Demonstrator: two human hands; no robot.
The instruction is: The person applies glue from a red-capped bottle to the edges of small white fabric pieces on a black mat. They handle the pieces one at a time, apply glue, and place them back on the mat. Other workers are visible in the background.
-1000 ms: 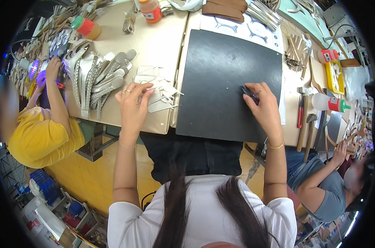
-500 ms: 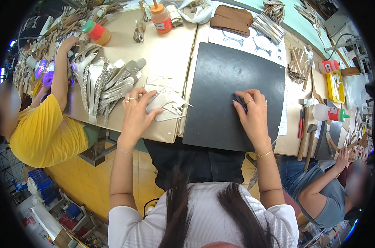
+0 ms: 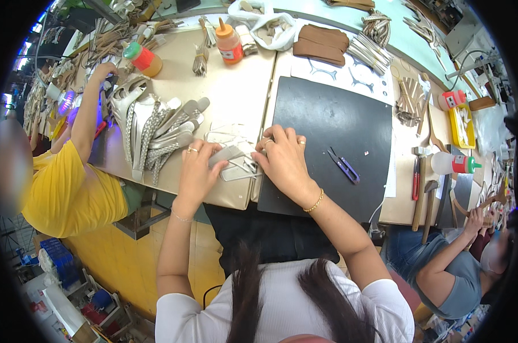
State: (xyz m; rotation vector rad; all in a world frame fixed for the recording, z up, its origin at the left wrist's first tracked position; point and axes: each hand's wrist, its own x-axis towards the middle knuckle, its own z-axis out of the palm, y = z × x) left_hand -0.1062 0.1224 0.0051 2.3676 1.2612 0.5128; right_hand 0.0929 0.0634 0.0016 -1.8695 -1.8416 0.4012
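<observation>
A small pile of white and pale grey strap pieces lies left of the black cutting mat. My left hand is closed, with a pale grey strap piece between thumb and fingers above the pile. From the right, my right hand reaches over the mat's left edge, fingers bent and thumb drawn in at the pile's right end. What those fingertips hold, if anything, is hidden. Purple-handled thread snips lie on the mat, apart from both hands.
Braided and plain straps are heaped at left; glue bottles stand behind. Brown leather pieces lie beyond the mat. At right are hammers, red-handled tools and a yellow tray. Co-workers sit at both sides.
My right hand has let go of the snips, left them on the mat and moved left to the pile. My left hand has closed on a pale strap piece.
</observation>
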